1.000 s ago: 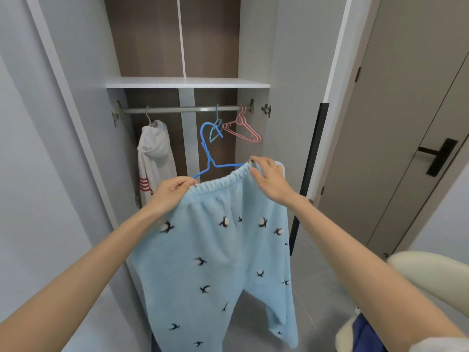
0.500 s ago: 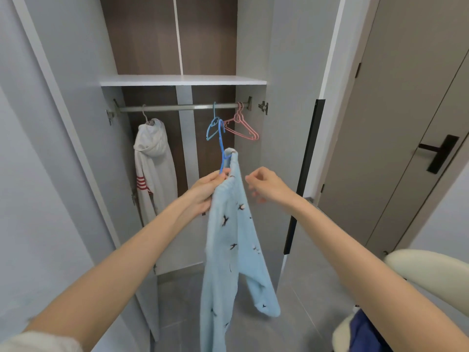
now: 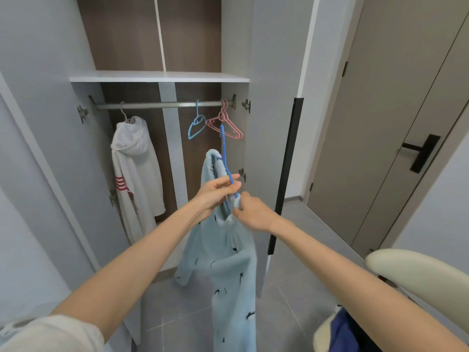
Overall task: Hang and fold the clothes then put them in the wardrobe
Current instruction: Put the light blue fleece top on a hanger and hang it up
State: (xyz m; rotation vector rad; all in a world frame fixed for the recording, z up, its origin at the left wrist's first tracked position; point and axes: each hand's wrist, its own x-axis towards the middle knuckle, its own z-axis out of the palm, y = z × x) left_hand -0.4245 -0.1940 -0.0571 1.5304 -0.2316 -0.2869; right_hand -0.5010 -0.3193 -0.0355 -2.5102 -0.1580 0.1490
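The hanging step is judged to be in hand, with one garment partly fitted to its hanger in front of the open wardrobe [image 3: 198, 34]. The blue hanger [image 3: 223, 151] is held hook-up and edge-on, below the rail [image 3: 152, 105] and not yet on it. The light-blue trousers [image 3: 228, 255] are draped from it by the waistband, and the legs hang down toward the floor. The left hand [image 3: 215, 193] is closed round the hanger's lower arm, with some fleece gathered under the fingers. The right hand [image 3: 252, 213] is pinched on the waistband edge just beside it, and the two hands are almost touching. How far the waistband has been worked over the hanger cannot be told, since the hands cover that part. Next, the waistband would need to be seated evenly so that it cannot slide off. The hanger would then be lifted and its hook set over the rail, probably in the gap between the white hooded garment [image 3: 134, 161] and the empty hangers [image 3: 223, 125].
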